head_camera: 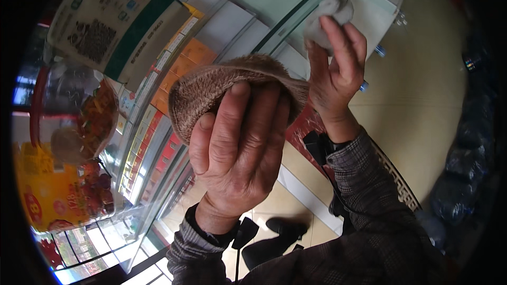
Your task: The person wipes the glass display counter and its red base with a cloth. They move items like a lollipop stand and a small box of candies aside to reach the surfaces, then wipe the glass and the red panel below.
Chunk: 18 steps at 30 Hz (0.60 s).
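Note:
My left hand (243,146) grips a brown plush cloth (198,91), its fingers pressed into the folded pile. The cloth bulges up above the fingertips, in front of the glass counter. Farther right, my right hand (340,63) pinches a small pale grey, rounded object (330,16) between thumb and fingers. That object is blurred, so its exact kind cannot be told. It is held up over the end of the counter's glass top (273,0), and the cloth is apart from it. Both wrists come out of checked sleeves with dark cuffs.
Small boxed packs (146,142) line the shelves inside the glass counter at left. On that side stand a sign with a printed code (119,23), a clear jar of colourful contents (99,114) and a yellow package (51,190). Film-wrapped bottles (455,182) line the right edge.

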{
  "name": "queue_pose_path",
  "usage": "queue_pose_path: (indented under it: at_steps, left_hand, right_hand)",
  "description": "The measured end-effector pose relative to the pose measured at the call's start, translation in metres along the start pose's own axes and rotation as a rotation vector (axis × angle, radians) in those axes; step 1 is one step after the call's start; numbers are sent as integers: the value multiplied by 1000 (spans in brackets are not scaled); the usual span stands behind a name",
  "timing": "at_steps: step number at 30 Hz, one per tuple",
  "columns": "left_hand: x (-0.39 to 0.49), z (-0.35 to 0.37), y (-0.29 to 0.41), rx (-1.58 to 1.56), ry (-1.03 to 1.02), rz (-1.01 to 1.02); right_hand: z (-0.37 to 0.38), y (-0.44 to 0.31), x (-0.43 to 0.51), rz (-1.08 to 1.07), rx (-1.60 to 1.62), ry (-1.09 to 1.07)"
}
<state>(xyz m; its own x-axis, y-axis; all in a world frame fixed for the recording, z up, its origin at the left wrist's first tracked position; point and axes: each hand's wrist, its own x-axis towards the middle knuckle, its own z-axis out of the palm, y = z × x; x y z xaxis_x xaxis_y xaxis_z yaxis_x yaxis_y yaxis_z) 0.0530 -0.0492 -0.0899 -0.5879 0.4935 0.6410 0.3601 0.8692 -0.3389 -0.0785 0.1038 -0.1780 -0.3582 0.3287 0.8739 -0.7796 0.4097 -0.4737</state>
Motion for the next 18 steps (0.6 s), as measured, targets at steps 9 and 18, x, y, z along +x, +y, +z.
queue_pose_path:
  at_steps: [9,18]
  left_hand:
    - [-59,24,-4,92,-102,101]
    - [-161,39,13,-46,-368,231]
  right_hand:
    - [8,6,-47,-102,104,-55]
    - [-15,-3,-142,-526,445,-417]
